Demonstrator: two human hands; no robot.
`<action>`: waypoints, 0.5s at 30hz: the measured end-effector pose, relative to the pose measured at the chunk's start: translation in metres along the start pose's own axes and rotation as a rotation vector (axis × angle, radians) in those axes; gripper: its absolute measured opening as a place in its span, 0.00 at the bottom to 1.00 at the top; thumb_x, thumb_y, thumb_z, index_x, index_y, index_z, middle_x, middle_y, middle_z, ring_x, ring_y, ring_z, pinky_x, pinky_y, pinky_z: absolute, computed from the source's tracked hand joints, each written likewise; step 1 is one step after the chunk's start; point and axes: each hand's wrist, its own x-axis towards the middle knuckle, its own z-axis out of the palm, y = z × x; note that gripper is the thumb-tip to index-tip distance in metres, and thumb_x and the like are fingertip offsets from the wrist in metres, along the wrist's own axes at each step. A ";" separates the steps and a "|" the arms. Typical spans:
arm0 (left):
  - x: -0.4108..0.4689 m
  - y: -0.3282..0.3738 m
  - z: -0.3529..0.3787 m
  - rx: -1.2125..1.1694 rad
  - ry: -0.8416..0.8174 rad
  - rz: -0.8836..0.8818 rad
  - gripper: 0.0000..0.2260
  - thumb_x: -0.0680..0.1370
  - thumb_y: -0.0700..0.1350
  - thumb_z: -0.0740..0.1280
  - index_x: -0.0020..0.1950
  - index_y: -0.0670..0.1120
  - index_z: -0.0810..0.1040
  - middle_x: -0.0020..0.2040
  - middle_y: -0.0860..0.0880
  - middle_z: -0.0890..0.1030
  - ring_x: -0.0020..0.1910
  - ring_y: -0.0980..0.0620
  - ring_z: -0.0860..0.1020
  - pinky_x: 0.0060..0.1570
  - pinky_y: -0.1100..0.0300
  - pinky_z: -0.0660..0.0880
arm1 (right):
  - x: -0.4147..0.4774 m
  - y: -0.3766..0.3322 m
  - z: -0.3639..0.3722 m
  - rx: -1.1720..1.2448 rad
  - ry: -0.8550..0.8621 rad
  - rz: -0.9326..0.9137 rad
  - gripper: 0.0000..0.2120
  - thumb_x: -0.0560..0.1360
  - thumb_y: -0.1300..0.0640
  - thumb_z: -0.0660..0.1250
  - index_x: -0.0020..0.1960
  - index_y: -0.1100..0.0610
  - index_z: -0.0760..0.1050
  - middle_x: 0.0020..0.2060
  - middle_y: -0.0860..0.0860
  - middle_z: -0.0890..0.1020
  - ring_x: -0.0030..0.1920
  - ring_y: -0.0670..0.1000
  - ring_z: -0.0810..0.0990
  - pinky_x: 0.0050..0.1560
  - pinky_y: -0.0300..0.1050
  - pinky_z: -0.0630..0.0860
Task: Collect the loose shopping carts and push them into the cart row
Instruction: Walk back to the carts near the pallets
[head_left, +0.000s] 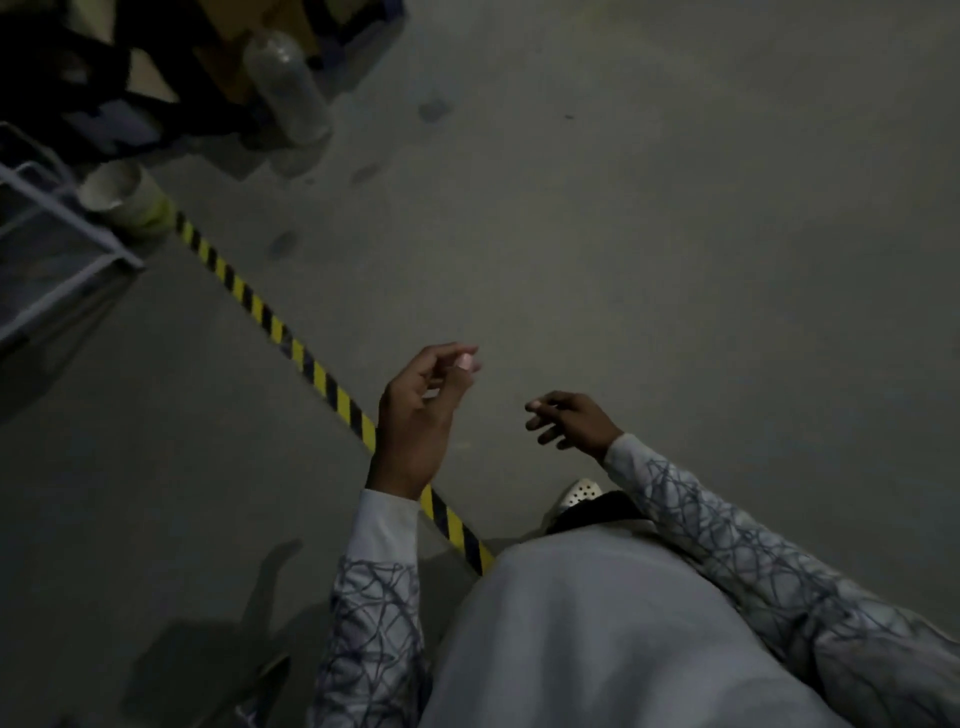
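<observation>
A dim warehouse-like back area: bare concrete floor (623, 208), hazard tape (291, 338) (yellow-black), metal frame (78, 260).

No readable text, labels, brands or numbers anywhere; frame dim and blurred.

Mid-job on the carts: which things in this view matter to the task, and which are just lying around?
For the job: left hand and right hand, both holding nothing; grey metal frame at the left edge, perhaps a cart, but too little shows to tell.

Lying about: clear plastic bottle, pale cup, yellow-black floor tape.
</observation>
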 end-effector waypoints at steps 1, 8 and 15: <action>0.013 0.008 0.015 -0.006 -0.022 0.012 0.05 0.82 0.45 0.66 0.54 0.52 0.82 0.52 0.49 0.85 0.53 0.53 0.82 0.49 0.58 0.76 | 0.006 -0.002 -0.016 -0.002 0.009 -0.001 0.13 0.81 0.50 0.65 0.58 0.58 0.79 0.48 0.55 0.86 0.38 0.50 0.83 0.35 0.41 0.72; 0.116 0.029 0.119 -0.053 -0.133 0.009 0.08 0.78 0.50 0.67 0.53 0.52 0.82 0.49 0.51 0.85 0.50 0.52 0.82 0.47 0.50 0.77 | 0.029 -0.007 -0.131 0.089 0.177 0.023 0.11 0.82 0.51 0.64 0.57 0.56 0.80 0.47 0.53 0.86 0.39 0.50 0.82 0.38 0.43 0.73; 0.230 0.055 0.213 -0.068 -0.324 0.019 0.08 0.77 0.50 0.67 0.54 0.52 0.82 0.50 0.49 0.85 0.50 0.53 0.82 0.45 0.53 0.77 | 0.056 0.012 -0.206 0.301 0.308 0.161 0.09 0.82 0.53 0.64 0.54 0.56 0.80 0.45 0.54 0.85 0.36 0.51 0.81 0.39 0.43 0.72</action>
